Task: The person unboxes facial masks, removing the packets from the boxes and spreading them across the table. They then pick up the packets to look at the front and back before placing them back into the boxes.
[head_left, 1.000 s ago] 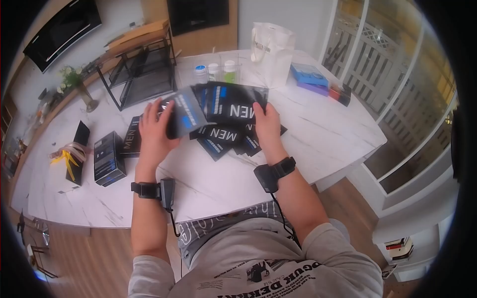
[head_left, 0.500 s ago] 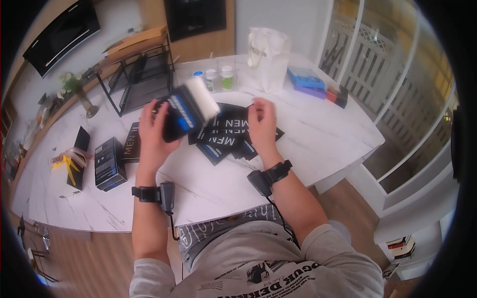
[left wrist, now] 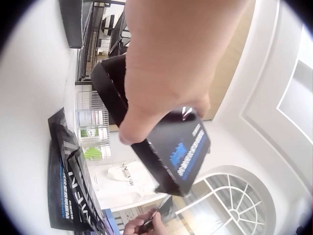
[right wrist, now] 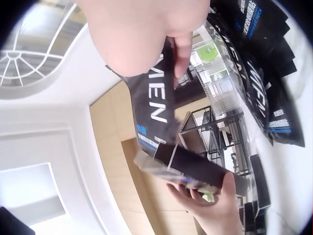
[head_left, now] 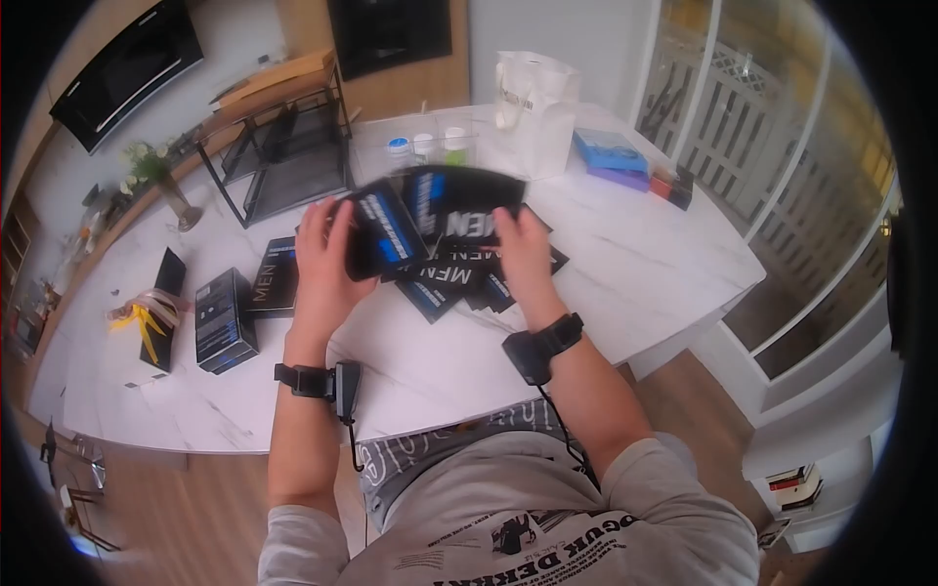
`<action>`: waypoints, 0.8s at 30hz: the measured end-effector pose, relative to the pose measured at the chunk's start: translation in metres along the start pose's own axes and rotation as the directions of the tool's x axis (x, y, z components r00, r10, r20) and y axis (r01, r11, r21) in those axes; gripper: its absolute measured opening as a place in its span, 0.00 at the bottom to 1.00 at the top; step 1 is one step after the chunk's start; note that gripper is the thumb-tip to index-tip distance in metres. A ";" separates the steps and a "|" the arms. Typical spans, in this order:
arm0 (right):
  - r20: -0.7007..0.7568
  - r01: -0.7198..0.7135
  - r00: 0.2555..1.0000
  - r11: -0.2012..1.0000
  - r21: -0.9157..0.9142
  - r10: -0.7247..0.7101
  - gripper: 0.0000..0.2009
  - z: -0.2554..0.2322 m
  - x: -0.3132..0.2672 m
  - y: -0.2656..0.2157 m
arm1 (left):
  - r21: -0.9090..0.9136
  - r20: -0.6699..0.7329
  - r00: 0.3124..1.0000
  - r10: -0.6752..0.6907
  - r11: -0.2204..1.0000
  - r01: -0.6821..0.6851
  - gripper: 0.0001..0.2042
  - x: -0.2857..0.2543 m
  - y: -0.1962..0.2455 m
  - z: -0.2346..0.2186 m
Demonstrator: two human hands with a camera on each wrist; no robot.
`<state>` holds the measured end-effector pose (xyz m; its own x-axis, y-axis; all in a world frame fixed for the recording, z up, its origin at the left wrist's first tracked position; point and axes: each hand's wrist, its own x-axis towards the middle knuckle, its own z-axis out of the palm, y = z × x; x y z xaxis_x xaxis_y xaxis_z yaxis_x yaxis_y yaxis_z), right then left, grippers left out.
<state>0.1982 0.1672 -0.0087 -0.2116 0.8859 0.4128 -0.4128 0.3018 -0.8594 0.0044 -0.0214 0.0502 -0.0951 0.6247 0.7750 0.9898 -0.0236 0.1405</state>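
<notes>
My left hand [head_left: 327, 264] grips a black box [head_left: 383, 230] with blue print, thumb on one side and fingers on the other; the left wrist view shows the box [left wrist: 168, 142] tilted in the air. My right hand [head_left: 526, 256] pinches a black MEN sachet [head_left: 464, 200] by its edge. In the right wrist view that sachet [right wrist: 154, 100] reaches to the end of the held box [right wrist: 195, 164]. Below both hands, a fanned pile of similar sachets [head_left: 440, 296] lies on the white table [head_left: 410, 366].
Left of the hands stand a black box [head_left: 225, 320], a flat MEN box [head_left: 275, 278] and a ribboned card [head_left: 161, 317]. Behind are a black rack [head_left: 293, 186], lidded bottles [head_left: 455, 146], a white bag [head_left: 537, 117] and blue and purple boxes [head_left: 611, 154].
My right hand dropped to the pile, its sachet out of hand, and now holds a sachet up beside the box again. The left hand keeps its box, which has turned slightly.
</notes>
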 end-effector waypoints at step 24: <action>0.530 -0.321 0.847 0.836 0.446 0.043 0.23 0.010 -0.021 -0.031 | -0.101 0.031 0.997 0.074 0.992 -0.071 0.52 -0.003 0.014 0.016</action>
<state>0.2068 0.1355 0.0118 -0.6663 0.5766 0.4727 -0.6718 -0.1892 -0.7162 0.0207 -0.0112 0.0395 -0.0177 0.6452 0.7638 0.9783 -0.1467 0.1466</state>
